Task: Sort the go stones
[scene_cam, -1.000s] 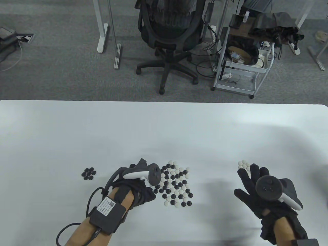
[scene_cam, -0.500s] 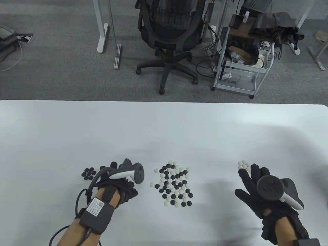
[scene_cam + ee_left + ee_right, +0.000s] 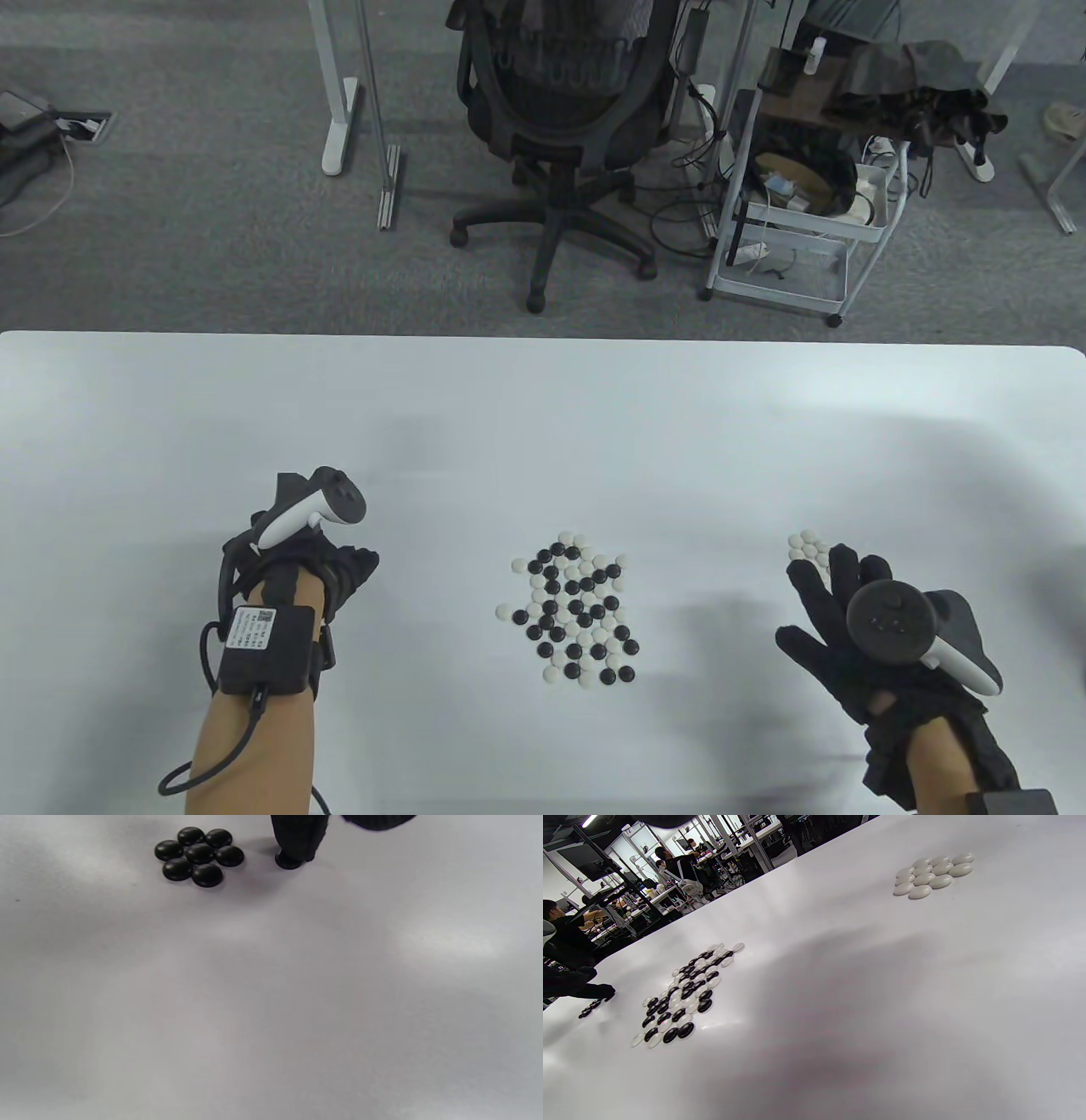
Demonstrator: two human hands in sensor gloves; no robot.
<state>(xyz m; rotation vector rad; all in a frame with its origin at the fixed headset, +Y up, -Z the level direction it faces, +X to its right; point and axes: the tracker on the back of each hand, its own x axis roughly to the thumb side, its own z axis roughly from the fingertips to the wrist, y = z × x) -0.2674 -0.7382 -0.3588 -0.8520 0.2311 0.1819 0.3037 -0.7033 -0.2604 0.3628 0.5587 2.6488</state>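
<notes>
A mixed pile of black and white Go stones lies mid-table. My left hand hangs over the left part of the table and covers the sorted black pile in the table view. The left wrist view shows that black pile, and just to its right my fingertips pinch one black stone down at the table surface. My right hand hovers with fingers spread and holds nothing, just below and to the right of the sorted white pile.
The white table stretches wide behind the piles. Beyond its far edge stand an office chair and a white trolley on grey carpet. In the right wrist view, people sit at desks in the background.
My left hand has travelled left from the mixed pile to the black pile, carrying a black stone. The right hand has stayed where it was, fingers spread.
</notes>
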